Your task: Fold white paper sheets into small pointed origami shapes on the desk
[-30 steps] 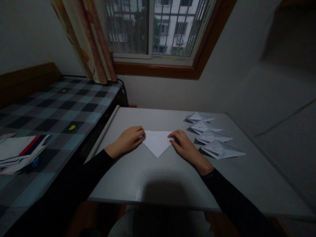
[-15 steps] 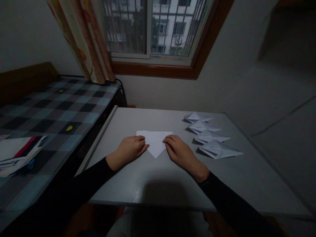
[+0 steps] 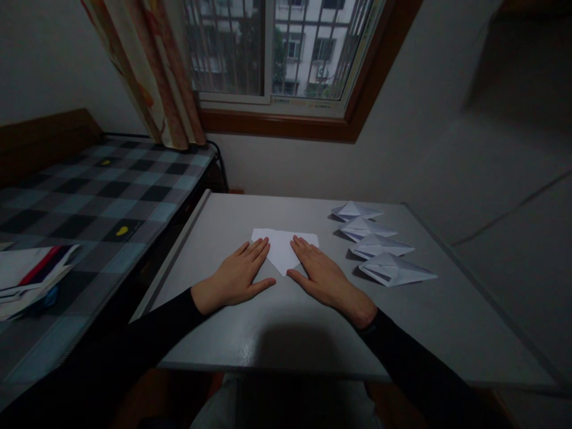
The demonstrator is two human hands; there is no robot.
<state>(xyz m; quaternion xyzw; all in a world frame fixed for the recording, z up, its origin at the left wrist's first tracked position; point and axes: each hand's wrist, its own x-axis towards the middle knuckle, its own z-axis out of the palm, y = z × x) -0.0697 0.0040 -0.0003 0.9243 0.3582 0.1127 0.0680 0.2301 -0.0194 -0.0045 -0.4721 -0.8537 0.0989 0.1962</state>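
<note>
- My view shows a dim room: a barred window (image 3: 308, 53) ahead, a checked bed (image 3: 147, 193) on the left, and a pale counter (image 3: 250, 330) in front.
- The sheet (image 3: 282, 247) lies flat at mid-counter, between and partly under both hands.
- The left hand (image 3: 239, 274) rests palm down on one slanting side, fingers straight, thumb spread away, clamped on nothing.
- The right hand (image 3: 326, 280) mirrors it on the other side, thumb apart, gripping nothing.
- Four folded forms (image 3: 388, 271) stand in a row at the right; I judge those done.
- The sheet has a pointed near end but no raised body, so I'd call it partway, with most shaping left.
- Everything folded looks like plain white paper: forms creased, faceted and tapering; sheet smooth and broad-topped.
- The counter is slick, catching a faint gleam.
</note>
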